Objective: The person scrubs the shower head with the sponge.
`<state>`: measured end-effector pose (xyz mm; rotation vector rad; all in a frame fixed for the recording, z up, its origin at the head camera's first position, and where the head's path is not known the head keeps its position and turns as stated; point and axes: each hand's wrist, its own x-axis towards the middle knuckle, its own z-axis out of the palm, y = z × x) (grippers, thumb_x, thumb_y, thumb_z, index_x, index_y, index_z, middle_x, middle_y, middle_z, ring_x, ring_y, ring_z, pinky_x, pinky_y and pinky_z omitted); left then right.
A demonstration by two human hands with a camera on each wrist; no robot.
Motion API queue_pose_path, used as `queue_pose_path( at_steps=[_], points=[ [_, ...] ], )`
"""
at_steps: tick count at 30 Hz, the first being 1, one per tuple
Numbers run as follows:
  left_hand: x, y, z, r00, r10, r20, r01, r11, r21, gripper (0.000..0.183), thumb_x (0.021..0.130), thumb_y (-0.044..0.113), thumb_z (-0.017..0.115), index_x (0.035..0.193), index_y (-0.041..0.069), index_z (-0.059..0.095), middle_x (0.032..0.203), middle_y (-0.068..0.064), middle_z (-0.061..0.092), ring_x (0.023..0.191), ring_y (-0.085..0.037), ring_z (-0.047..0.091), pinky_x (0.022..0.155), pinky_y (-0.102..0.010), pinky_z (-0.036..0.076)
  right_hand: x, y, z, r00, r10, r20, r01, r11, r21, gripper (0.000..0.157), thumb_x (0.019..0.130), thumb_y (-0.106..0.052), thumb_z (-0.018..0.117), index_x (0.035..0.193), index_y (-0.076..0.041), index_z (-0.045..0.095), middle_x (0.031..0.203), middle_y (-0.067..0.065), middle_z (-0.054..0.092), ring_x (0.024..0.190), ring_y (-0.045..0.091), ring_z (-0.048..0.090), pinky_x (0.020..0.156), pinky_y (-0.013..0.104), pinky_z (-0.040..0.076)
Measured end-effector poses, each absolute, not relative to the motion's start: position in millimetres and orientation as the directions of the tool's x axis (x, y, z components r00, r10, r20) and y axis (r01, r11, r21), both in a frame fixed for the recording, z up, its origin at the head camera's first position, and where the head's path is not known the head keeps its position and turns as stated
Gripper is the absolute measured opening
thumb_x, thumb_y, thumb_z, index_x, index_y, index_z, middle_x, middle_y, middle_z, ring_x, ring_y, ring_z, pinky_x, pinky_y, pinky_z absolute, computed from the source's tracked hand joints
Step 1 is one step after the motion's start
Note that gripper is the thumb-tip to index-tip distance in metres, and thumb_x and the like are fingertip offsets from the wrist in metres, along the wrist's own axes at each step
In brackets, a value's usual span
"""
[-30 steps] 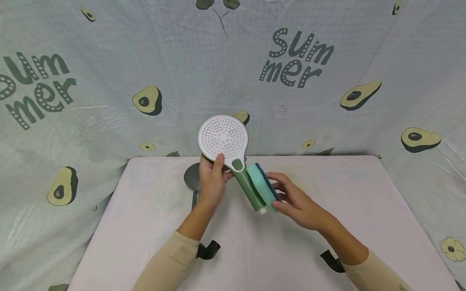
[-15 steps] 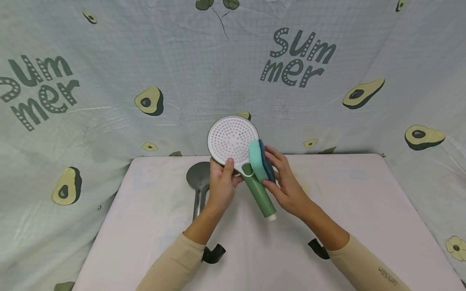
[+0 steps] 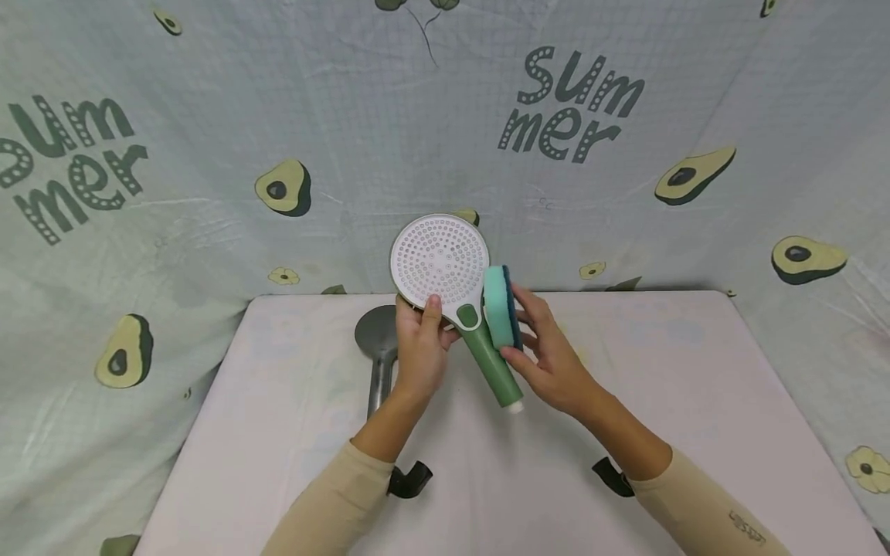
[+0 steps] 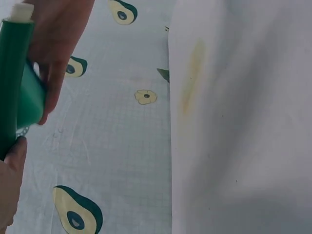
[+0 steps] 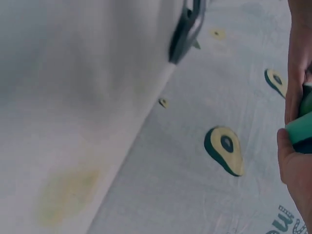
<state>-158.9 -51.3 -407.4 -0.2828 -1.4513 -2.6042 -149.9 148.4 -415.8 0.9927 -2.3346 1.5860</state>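
Note:
A shower head with a white nozzle face and a green handle is held above the table, its face toward the head camera. My left hand grips it at the neck, thumb on the front of the rim. My right hand pinches a turquoise sponge with a dark blue scouring layer, fingers on the blue side. The sponge lies along the right side of the neck and upper handle. In the left wrist view the green handle partly covers the sponge. The right wrist view shows only an edge of the sponge.
A second, dark grey shower head lies on the white-covered table, left of my left forearm, which hides part of its handle. Behind the table hangs a pale cloth printed with avocados. Black straps show at both forearms.
The right hand has moved the sponge up and left from the lower handle, over the face's edge, then slightly back to the neck. The left hand and shower head have shifted slightly right.

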Motion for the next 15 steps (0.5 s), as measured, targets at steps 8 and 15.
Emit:
queue_pose_path(
  at_steps=[8, 15],
  points=[
    [-164.2, -58.4, -406.3, -0.968, -0.142, 0.207, 0.25, -0.482, 0.839, 0.034, 0.11, 0.006, 0.041, 0.143, 0.003, 0.031, 0.136, -0.018, 0.057, 0.11, -0.019, 0.068, 0.084, -0.03, 0.062, -111.7, 168.2, -440.3, -0.735, -0.568, 0.37, -0.586, 0.258, -0.768, 0.087, 0.094, 0.002, 0.071, 0.163, -0.012, 0.021, 0.16, 0.015, 0.033, 0.133, 0.032, 0.051, 0.097, 0.048, 0.059],
    [-166.4, -59.0, -406.2, -0.969, -0.162, 0.185, 0.244, -0.531, 0.812, 0.041, 0.111, 0.004, 0.036, 0.151, 0.01, 0.027, 0.154, -0.016, 0.046, 0.14, -0.028, 0.052, 0.108, -0.034, 0.052, -110.5, 174.8, -444.0, -0.755, -0.541, 0.37, -0.581, 0.292, -0.76, 0.085, 0.093, 0.002, 0.072, 0.162, -0.011, 0.025, 0.159, 0.014, 0.035, 0.133, 0.02, 0.05, 0.098, 0.044, 0.059]
  ],
)
